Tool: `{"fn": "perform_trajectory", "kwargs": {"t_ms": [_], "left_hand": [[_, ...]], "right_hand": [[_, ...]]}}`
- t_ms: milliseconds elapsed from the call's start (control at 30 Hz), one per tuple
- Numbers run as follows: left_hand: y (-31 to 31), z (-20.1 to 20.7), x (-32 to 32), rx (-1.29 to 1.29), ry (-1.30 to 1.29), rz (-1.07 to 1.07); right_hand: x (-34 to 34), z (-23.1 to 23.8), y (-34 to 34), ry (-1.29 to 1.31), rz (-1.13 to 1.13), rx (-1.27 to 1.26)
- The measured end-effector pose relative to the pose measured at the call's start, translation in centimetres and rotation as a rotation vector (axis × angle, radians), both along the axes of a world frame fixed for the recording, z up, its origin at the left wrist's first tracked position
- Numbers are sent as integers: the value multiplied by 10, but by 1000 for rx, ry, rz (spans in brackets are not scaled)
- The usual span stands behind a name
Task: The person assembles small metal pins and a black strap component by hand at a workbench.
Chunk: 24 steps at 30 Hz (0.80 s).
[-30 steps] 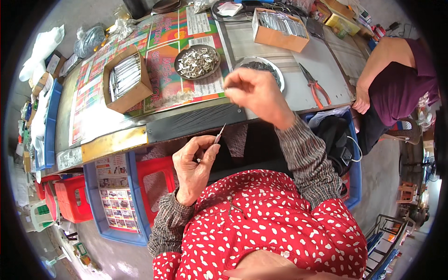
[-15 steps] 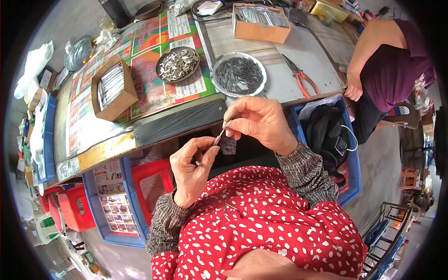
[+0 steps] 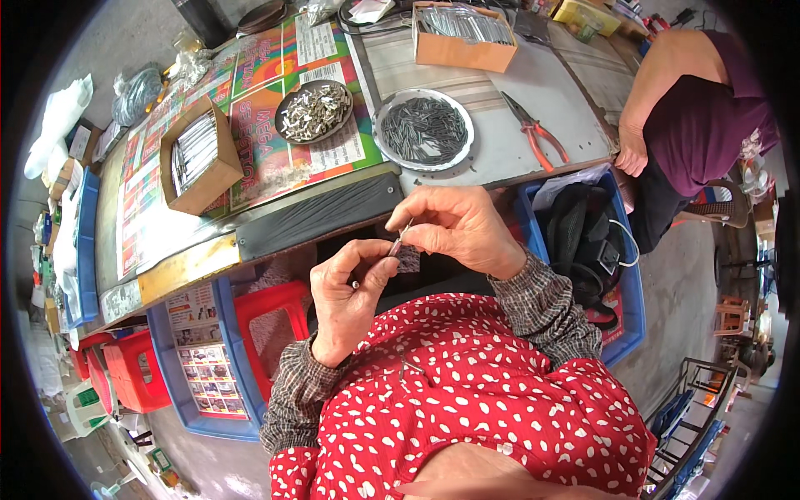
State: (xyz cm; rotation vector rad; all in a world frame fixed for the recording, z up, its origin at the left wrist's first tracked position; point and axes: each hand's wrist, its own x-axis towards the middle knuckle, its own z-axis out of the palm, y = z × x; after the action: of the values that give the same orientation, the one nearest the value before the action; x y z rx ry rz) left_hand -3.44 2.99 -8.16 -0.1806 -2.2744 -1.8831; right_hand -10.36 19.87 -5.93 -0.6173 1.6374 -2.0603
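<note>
In front of my chest, my left hand [image 3: 343, 287] pinches a thin pen-like rod [image 3: 395, 249], whose shiny rounded end pokes out below the fingers. The fingertips of my right hand [image 3: 458, 232] are closed at the rod's upper tip, touching a small pale piece that is too small to name. Just beyond my hands, a white-rimmed plate [image 3: 427, 167] holds many short dark sticks [image 3: 423, 127]. Left of it, a dark round dish [image 3: 281, 118] is heaped with small metal pieces [image 3: 317, 110]. Red-handled pliers [image 3: 542, 146] lie right of the plate.
An open cardboard box [image 3: 218, 177] of slim silvery items stands at left, another box [image 3: 467, 55] at the back. Blue crates [image 3: 633, 292] flank me below the table's edge [image 3: 308, 218]. A person in purple [image 3: 700, 142] sits at right, a hand by the table corner.
My right hand has moved slightly down and left, closer to my left hand. Less of the rod shows between them. The things on the table remain in place.
</note>
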Motion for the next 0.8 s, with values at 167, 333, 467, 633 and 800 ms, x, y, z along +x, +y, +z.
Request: {"fn": "perform_trajectory", "kwargs": {"t_ms": [167,333,467,633,800], "left_hand": [[-3,1,2,22,-51,-38],[4,-1,1,-84,97,57],[5,-3,-2,-171,164,108],[0,-7,0,-38,35,52],[1,-6,-1,-156,133,79]], "right_hand": [[-6,-12,5,17,93,9],[1,-20,-6,5,-3,-47],[4,-26,-13,137,-157,-21],[1,-10,-5,-87,7,-20],[1,-20,-5,-43,-6,-19]]}}
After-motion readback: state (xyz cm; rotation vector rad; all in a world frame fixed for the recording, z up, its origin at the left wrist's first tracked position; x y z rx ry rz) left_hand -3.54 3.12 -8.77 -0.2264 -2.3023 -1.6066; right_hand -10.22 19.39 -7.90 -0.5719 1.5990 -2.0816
